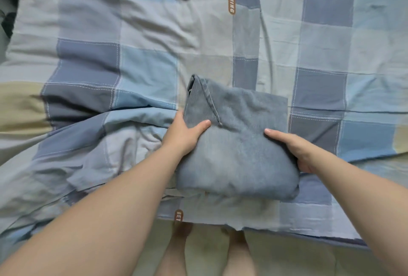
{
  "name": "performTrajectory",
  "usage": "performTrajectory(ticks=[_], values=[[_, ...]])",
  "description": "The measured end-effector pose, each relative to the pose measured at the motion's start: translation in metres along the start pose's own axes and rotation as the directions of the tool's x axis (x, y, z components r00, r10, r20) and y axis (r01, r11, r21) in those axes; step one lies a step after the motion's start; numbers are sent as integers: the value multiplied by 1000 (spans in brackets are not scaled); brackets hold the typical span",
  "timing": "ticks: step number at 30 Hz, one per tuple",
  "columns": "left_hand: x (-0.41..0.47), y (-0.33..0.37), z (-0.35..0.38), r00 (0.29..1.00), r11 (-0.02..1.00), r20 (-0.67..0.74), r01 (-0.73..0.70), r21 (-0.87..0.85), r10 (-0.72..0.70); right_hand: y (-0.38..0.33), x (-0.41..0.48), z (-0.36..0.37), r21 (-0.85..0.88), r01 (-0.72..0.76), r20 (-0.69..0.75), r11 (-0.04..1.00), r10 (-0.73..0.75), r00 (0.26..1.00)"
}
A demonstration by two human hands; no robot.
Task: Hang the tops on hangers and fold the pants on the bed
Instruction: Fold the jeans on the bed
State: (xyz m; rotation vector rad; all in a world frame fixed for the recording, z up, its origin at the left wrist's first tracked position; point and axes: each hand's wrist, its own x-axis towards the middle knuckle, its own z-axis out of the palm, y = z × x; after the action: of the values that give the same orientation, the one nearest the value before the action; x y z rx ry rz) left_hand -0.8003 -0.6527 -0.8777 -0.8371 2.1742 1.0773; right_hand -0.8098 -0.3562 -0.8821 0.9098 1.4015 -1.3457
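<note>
A pair of blue-grey pants (238, 143), folded into a thick square bundle, lies on the bed (132, 33) near its front edge. My left hand (185, 134) grips the bundle's left side, thumb on top and fingers tucked underneath. My right hand (295, 150) grips its right side, thumb laid across the top and fingers curled under the edge. A stitched hem runs diagonally across the bundle's upper left corner. No tops or hangers are in view.
The bed carries a rumpled checked cover in blue, grey and beige, bunched into folds (88, 154) at the left of the pants. The bed's front edge (287, 231) runs below the bundle, with floor and my feet (183, 242) beyond it.
</note>
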Motion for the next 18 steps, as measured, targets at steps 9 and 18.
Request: performTrajectory(ticks=[9, 18], values=[[-107, -73, -37, 914, 973, 333, 215, 83, -231, 129, -128, 61, 246, -273, 35, 930, 273, 961], [-233, -76, -103, 887, 949, 344, 261, 179, -309, 193, -273, 119, 480, -213, -39, 851, 263, 964]])
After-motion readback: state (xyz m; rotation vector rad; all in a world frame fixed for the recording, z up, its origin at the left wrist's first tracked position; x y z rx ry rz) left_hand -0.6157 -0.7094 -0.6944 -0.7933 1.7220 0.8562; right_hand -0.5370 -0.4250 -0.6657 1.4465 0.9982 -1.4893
